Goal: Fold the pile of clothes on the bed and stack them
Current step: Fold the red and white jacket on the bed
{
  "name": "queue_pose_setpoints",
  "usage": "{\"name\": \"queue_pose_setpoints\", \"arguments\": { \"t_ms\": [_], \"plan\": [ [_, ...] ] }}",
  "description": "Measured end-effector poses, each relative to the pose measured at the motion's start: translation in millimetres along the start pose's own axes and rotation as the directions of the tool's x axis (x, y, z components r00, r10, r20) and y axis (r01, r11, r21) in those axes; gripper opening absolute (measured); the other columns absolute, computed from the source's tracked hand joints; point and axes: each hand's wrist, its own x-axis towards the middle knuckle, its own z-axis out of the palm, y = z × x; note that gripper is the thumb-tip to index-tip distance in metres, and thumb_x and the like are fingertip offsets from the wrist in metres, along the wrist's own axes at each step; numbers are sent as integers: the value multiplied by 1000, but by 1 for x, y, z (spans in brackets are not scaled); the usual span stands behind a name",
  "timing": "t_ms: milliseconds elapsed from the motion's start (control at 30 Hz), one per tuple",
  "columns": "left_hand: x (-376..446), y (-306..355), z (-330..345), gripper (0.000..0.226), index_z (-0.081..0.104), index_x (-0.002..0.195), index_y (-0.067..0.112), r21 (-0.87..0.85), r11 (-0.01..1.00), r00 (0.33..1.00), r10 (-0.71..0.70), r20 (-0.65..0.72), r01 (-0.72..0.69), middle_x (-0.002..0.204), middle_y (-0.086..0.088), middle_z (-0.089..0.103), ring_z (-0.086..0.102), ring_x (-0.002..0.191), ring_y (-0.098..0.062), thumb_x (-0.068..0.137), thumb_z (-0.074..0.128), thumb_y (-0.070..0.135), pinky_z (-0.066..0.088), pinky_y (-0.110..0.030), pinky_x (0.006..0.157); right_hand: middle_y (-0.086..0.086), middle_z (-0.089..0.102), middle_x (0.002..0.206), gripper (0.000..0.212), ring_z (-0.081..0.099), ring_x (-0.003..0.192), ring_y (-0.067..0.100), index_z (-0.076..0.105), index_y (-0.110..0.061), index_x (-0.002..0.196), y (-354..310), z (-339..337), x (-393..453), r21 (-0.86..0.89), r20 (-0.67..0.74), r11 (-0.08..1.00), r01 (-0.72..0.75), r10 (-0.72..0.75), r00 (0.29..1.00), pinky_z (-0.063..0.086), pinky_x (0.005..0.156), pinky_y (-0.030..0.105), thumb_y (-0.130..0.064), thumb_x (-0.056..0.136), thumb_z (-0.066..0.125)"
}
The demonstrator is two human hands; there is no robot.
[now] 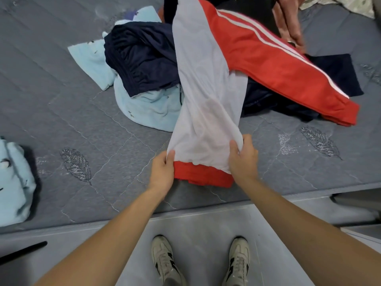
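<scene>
At the far left of the bed (86, 124), well left of the red track garment (274, 65), a folded light blue piece (14, 182) is seen, partly cut off by the frame edge. Nearer the red garment on its left, the unfolded pile is made up of a navy garment (142, 58) lying on light blue cloth (148, 112). The red garment's pale lining (206, 85) is turned outward and stretched toward the bed's near edge. One corner of its hem is pinched by the left hand (162, 172), fingers curled narrow on the cloth; the other corner is gripped by the right hand (243, 157). For a clean fold, the lining should probably be worked back inside first, with even tension kept at both corners. To the right, dark cloth (334, 69) is largely hidden under the red garment. Another person's hand (290, 23) above it is cut off, and its purpose cannot be told.
</scene>
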Motion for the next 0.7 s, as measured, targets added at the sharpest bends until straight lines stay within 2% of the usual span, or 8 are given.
{"name": "queue_pose_setpoints", "arguments": {
  "t_ms": [133, 233, 300, 400, 467, 533, 600, 700],
  "plan": [
    [-29, -20, 2, 46, 42, 66, 18, 121, 991, 986, -35, -161, 55, 59, 5, 45, 44, 61, -21, 111, 47, 25, 41, -43, 62, 7, 60, 84, 19, 59, 76, 28, 45, -13, 106, 2, 7, -11, -84, -1, 996, -30, 30, 1000, 51, 66, 49, -32, 108, 47],
    [-29, -27, 0, 40, 50, 72, 12, 130, 986, 983, -81, -165, 103, 65, 4, 50, 44, 65, -19, 104, 62, 32, 40, -40, 67, 8, 65, 101, 29, 63, 95, 32, 53, -14, 112, 11, 6, -15, -113, 133, 970, -216, 230, 964, 56, 84, 54, -41, 104, 51],
    [-27, -22, -3, 26, 63, 91, 16, 42, 990, 990, -128, -66, 131, 83, 7, 67, 62, 76, -13, 95, 75, 40, 52, -36, 75, 10, 65, 116, 31, 61, 111, 32, 60, -12, 120, 18, 6, -18, -78, 246, 957, -279, 289, 925, 53, 96, 54, -37, 101, 58],
    [-27, -20, -6, 37, 64, 116, 23, 64, 991, 990, -123, 65, 118, 107, 9, 73, 69, 99, -6, 87, 84, 35, 55, -29, 88, 7, 60, 118, 27, 57, 113, 30, 62, -7, 119, 23, 9, -25, -140, 239, 977, -162, 192, 952, 50, 95, 46, -27, 101, 59],
    [-29, -20, -6, 36, 63, 122, 22, 48, 995, 989, -97, 114, 93, 112, 7, 73, 70, 105, -10, 91, 81, 28, 57, -31, 93, 4, 55, 107, 19, 55, 103, 29, 56, -9, 108, 22, 11, -30, -165, 178, 980, -115, 144, 974, 43, 83, 39, -27, 105, 54],
    [-34, -23, -5, 30, 63, 124, 22, 12, 998, 992, -65, 108, 64, 114, 8, 73, 71, 106, -9, 97, 75, 21, 58, -33, 96, 7, 56, 99, 18, 52, 95, 30, 47, -14, 102, 20, 10, -32, -151, 169, 985, -84, 110, 980, 40, 78, 40, -30, 109, 49],
    [-42, -28, -4, 27, 62, 122, 25, 32, 998, 998, -46, 41, 45, 112, 10, 73, 70, 104, -10, 98, 72, 18, 58, -36, 94, 13, 59, 98, 20, 50, 94, 32, 43, -13, 106, 22, 9, -33, -190, 205, 981, -43, 82, 975, 44, 78, 46, -33, 110, 45],
    [-53, -36, -1, 20, 55, 106, 27, 305, 950, 998, -65, -25, 70, 93, 6, 68, 68, 94, -24, 96, 72, 32, 55, -40, 80, 19, 60, 103, 23, 56, 97, 39, 45, -9, 111, 26, 8, -35, -311, 255, 950, -37, 121, 959, 51, 84, 53, -32, 110, 45]
  ]
}}
